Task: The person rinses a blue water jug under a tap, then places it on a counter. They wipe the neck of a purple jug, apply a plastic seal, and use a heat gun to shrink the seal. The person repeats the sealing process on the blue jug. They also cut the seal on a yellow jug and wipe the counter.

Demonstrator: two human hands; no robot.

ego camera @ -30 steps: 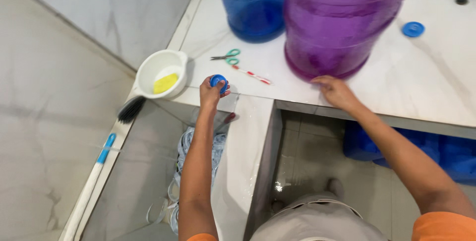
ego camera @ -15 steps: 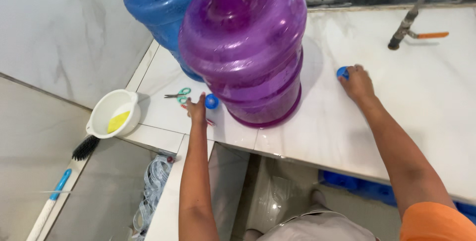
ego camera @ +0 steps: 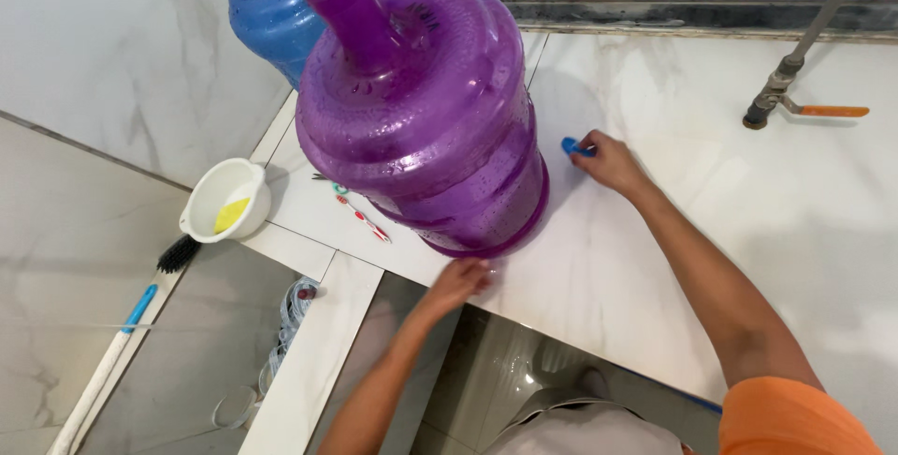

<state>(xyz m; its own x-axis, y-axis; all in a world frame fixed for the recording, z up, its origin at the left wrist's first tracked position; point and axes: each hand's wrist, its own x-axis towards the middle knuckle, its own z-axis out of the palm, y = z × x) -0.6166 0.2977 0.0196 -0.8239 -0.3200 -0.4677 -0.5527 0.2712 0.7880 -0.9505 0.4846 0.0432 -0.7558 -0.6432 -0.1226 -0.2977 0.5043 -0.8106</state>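
A big purple water jug (ego camera: pixel 426 128) stands upright on the white marble counter (ego camera: pixel 748 231), its neck open at the top. My left hand (ego camera: pixel 458 282) rests palm down against the jug's front base near the counter edge; whether anything is under it is hidden. My right hand (ego camera: pixel 608 163) lies on the counter to the jug's right, its fingers closed around a small blue cap (ego camera: pixel 571 146). A blue water jug (ego camera: pixel 267 15) stands just behind the purple one.
A white bowl (ego camera: pixel 224 201) with something yellow inside sits at the counter's left corner. A red-and-white stick (ego camera: pixel 365 219) lies by the jug. A pipe tap with an orange lever (ego camera: pixel 795 90) rises at the back right. A blue-handled brush (ego camera: pixel 122 324) leans below.
My left hand has moved from the jug's left side to its front base, and the blue cap it held no longer shows. My right hand stays on the other blue cap.
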